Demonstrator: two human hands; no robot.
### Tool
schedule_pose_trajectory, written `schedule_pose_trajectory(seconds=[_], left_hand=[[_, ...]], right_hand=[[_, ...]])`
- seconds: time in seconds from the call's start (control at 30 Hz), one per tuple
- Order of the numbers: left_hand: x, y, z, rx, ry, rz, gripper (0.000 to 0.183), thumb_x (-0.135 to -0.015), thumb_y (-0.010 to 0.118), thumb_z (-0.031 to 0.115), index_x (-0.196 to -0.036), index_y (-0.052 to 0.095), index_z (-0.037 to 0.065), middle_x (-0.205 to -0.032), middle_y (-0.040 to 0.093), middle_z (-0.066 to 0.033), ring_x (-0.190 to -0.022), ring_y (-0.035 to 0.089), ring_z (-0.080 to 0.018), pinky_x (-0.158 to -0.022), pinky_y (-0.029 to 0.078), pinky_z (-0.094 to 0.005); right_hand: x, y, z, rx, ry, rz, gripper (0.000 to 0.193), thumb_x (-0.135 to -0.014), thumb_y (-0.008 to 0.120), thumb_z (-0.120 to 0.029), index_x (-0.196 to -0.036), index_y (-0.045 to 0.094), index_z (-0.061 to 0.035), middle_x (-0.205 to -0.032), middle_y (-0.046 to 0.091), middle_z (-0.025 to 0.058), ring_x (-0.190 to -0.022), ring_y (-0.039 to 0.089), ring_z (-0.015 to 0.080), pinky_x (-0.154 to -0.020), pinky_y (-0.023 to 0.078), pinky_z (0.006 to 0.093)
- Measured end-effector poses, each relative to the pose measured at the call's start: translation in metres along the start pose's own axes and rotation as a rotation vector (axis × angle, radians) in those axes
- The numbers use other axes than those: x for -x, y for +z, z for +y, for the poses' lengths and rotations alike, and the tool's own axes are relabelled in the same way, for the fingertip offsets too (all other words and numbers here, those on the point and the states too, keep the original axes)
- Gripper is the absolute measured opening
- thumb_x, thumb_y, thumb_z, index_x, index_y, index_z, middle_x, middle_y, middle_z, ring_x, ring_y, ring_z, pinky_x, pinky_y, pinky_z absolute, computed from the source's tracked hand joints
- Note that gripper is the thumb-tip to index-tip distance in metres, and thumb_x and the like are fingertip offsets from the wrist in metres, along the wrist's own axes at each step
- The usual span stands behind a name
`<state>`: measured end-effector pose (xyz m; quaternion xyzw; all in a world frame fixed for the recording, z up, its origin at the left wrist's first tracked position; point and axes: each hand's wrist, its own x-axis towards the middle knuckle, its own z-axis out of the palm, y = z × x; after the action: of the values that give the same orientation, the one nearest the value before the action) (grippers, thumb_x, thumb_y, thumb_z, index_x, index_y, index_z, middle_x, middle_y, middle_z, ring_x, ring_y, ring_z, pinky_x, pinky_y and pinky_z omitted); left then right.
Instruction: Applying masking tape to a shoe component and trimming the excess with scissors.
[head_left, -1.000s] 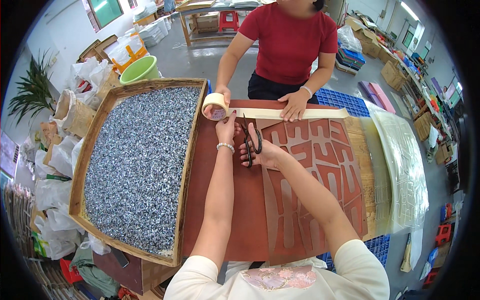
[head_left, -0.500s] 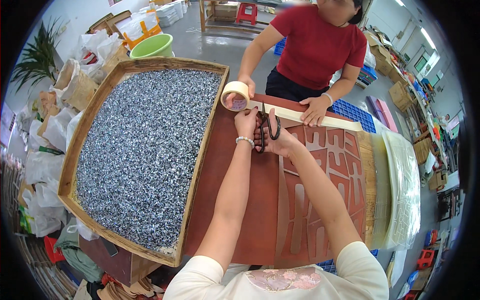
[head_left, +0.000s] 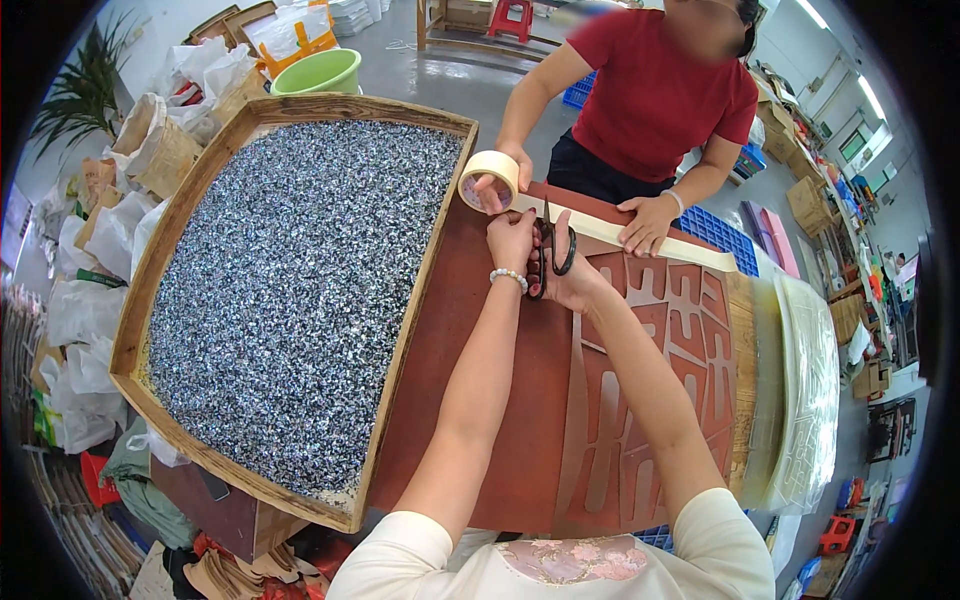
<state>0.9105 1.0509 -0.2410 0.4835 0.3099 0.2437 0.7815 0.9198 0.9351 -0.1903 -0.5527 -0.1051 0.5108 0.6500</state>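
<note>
A roll of cream masking tape (head_left: 494, 176) hangs on the fingers of the person across from me. Its pulled-out tape strip (head_left: 690, 250) runs rightward along the far edge of a reddish-brown sheet (head_left: 470, 400). My left hand (head_left: 510, 240) is closed, fingertips pinched at the strip beside the roll. Black-handled scissors (head_left: 571, 250) are in my right hand (head_left: 572, 282), their blades pointing away from me across the strip. How far apart the blades are is hard to see. The other person's hand (head_left: 648, 222) presses the strip down farther right.
Left of my arms stands a wooden tray (head_left: 385, 440) filled with dark glittering flakes. Cut-out brown templates (head_left: 640, 400) lie under my right forearm. Stacked clear plastic sheets (head_left: 805, 400) are at the right end. A green tub (head_left: 320, 72) sits behind the tray.
The whole view has shifted, so everything appears slightly higher and to the right. My hands, the scissors and the tape keep nearly the same places relative to one another.
</note>
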Motion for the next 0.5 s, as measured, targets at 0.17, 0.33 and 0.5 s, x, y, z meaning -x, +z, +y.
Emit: schedule_pose_trajectory(seconds=[0.17, 0.33, 0.5], left_hand=[[0.006, -0.002, 0.006, 0.035, -0.041, -0.003, 0.024, -0.092, 0.067, 0.015, -0.073, 0.058, 0.003, -0.063, 0.058, -0.0024, -0.048, 0.050, -0.0085, -0.039, 0.039, -0.0251], [-0.001, 0.001, 0.001, 0.022, 0.000, 0.005, 0.025, -0.092, 0.067, 0.015, -0.072, 0.058, 0.003, -0.063, 0.059, -0.0031, -0.047, 0.052, -0.0091, -0.039, 0.040, -0.0251], [-0.002, 0.001, -0.002, 0.023, -0.001, 0.012, 0.022, -0.092, 0.067, 0.016, -0.075, 0.060, 0.003, -0.063, 0.061, -0.0029, -0.049, 0.055, -0.0095, -0.041, 0.042, -0.0242]], right_hand=[[-0.001, 0.004, -0.001, 0.061, -0.010, 0.063, 0.073, -0.084, 0.030, -0.088, -0.081, 0.048, -0.0166, -0.069, 0.043, -0.0049, -0.059, 0.048, 0.0089, -0.055, 0.044, 0.0243], [-0.007, -0.005, 0.002, 0.080, -0.022, 0.220, 0.069, -0.087, 0.037, -0.083, -0.086, 0.049, -0.0148, -0.071, 0.043, -0.0053, -0.052, 0.042, 0.0073, -0.044, 0.037, 0.0200], [-0.010, -0.005, 0.001, 0.095, -0.025, 0.330, 0.069, -0.088, 0.039, -0.081, -0.086, 0.047, -0.0131, -0.069, 0.040, -0.0050, -0.049, 0.038, 0.0066, -0.040, 0.035, 0.0186]])
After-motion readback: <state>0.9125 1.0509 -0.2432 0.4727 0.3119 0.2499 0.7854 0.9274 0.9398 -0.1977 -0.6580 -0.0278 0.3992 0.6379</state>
